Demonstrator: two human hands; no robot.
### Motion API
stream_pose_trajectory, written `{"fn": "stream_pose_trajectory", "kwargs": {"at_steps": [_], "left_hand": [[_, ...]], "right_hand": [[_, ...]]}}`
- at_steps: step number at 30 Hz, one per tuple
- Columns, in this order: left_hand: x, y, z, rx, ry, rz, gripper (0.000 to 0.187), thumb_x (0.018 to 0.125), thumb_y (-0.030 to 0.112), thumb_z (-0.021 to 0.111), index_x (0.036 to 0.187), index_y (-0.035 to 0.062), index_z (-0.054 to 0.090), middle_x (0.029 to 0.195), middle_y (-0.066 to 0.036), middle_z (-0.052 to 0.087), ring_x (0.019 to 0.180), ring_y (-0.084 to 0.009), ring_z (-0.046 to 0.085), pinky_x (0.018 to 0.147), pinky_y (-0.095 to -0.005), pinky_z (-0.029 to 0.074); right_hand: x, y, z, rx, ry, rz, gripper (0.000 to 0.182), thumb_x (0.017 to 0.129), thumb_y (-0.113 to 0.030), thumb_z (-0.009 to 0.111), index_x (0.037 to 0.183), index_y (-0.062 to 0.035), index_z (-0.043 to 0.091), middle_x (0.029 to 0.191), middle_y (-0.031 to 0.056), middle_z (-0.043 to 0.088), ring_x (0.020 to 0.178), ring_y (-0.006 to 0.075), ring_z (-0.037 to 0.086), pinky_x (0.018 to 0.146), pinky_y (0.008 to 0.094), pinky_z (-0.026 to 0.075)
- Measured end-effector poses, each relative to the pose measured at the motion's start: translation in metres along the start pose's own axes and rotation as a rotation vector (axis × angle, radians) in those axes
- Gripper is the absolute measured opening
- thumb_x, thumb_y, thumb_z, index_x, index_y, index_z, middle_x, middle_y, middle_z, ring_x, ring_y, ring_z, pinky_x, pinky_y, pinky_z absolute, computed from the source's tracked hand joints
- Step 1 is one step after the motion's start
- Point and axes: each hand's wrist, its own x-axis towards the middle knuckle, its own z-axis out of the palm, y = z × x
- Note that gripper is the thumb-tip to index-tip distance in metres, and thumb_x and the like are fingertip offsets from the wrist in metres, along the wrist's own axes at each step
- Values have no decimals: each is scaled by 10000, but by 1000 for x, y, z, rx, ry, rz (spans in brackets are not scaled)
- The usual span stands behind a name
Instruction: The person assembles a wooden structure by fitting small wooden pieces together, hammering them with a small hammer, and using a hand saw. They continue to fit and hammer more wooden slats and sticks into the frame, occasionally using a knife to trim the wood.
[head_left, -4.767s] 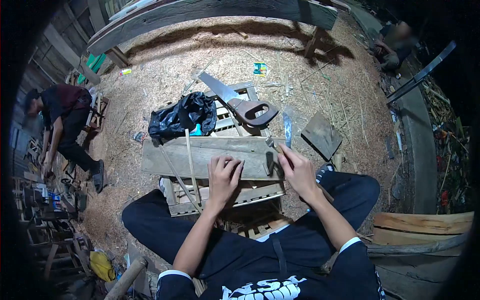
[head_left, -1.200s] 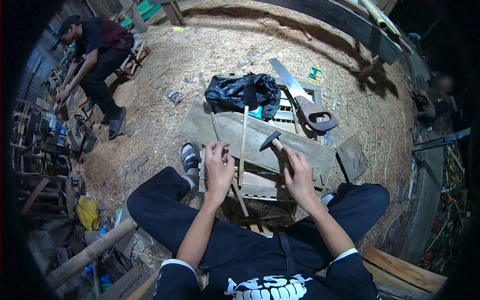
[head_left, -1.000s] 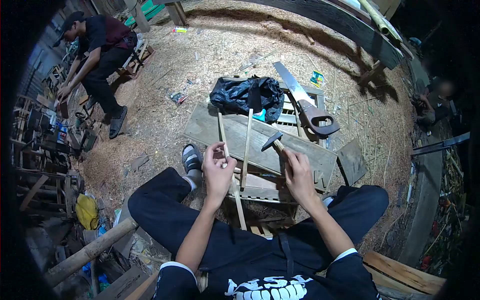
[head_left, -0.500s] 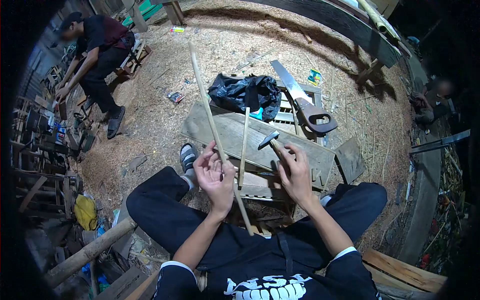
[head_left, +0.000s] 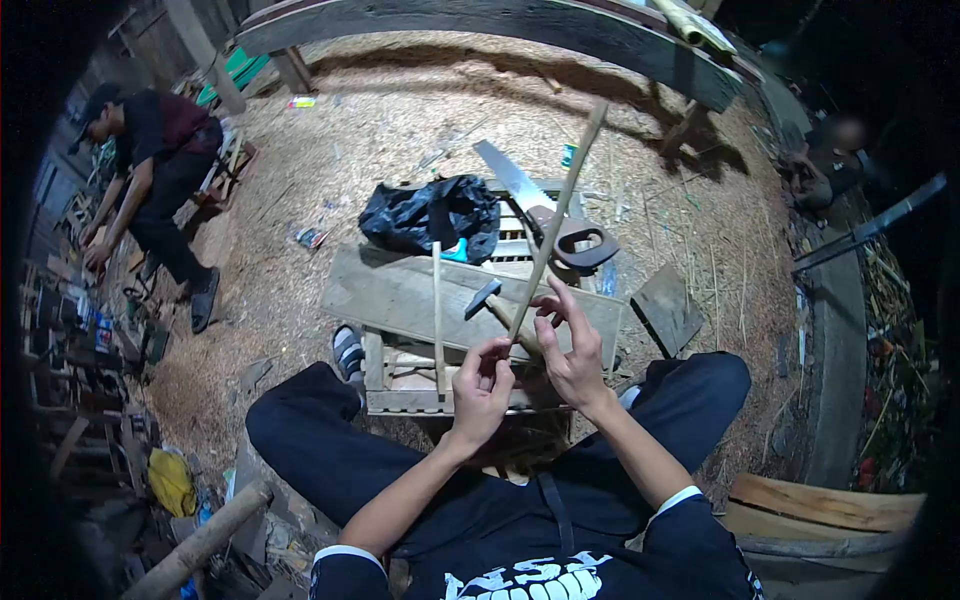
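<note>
My left hand [head_left: 482,392] is closed round the lower end of a long thin wooden stick [head_left: 562,205], which tilts up and to the right. Close beside the stick is my right hand [head_left: 577,362], its fingers apart and partly curled; I see nothing gripped in it. A hammer [head_left: 484,298] lies on the wide wooden board [head_left: 385,300] in front of my hands, with part of its handle hidden behind the stick and fingers. To the left, a second, shorter stick [head_left: 438,320] rests across the board's edge.
A handsaw [head_left: 585,245] and a black plastic bag [head_left: 430,215] lie beyond the board, over a slatted wooden stand [head_left: 375,375]. Wood shavings cover the ground. A long beam [head_left: 480,25] crosses the back. One person [head_left: 160,180] bends at left; another [head_left: 835,165] sits at far right.
The stick has swung from leaning left to leaning right, and my hands have come together. My right hand has left the hammer, which lies on the board. The view has shifted right.
</note>
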Motion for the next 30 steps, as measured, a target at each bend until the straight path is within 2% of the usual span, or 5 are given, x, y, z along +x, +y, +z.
{"fn": "stream_pose_trajectory", "kwargs": {"at_steps": [7, 11, 13, 20, 30], "left_hand": [[6, -7, 27, 239, -68, 24, 231, 1016, 25, 674, 1243, -11, 664, 1056, -40, 719, 930, -71, 657, 809, -244, 538], [11, -8, 32, 406, -99, 99, 232, 1005, 25, 693, 1235, -5, 685, 1027, -80, 769, 864, -87, 696, 752, -267, 561], [14, -5, 35, 490, -91, 122, 269, 989, 11, 704, 1255, -9, 674, 1076, -145, 756, 1002, -202, 761, 870, -323, 601], [31, 11, 32, 643, -214, 260, 199, 955, 22, 751, 1152, -4, 746, 945, -144, 756, 821, -228, 738, 707, -335, 568], [53, 29, 8, 945, -144, 572, 209, 836, 93, 859, 1022, 47, 776, 877, -69, 757, 748, -235, 652, 696, -372, 454]], "right_hand": [[-9, 18, -29, 36, 201, 116, 777, 975, -83, 745, 1634, -30, 336, 1110, 170, 753, 998, 248, 743, 879, 362, 575], [-12, 18, -49, -208, 250, 2, 675, 923, -76, 803, 1540, -53, 529, 1061, 128, 745, 890, 216, 689, 802, 339, 540], [-9, 23, -58, -235, 280, -23, 604, 869, -103, 853, 1435, -64, 643, 1094, 131, 728, 936, 262, 678, 817, 367, 533], [-20, 27, -81, -629, 308, -82, 500, 775, -294, 892, 1240, -159, 766, 1332, 88, 565, 1210, 334, 495, 1033, 474, 386], [-20, 34, -89, -702, 203, -97, 238, 853, -228, 829, 1045, -127, 732, 1078, 27, 687, 1235, 243, 631, 1159, 502, 238]]}}
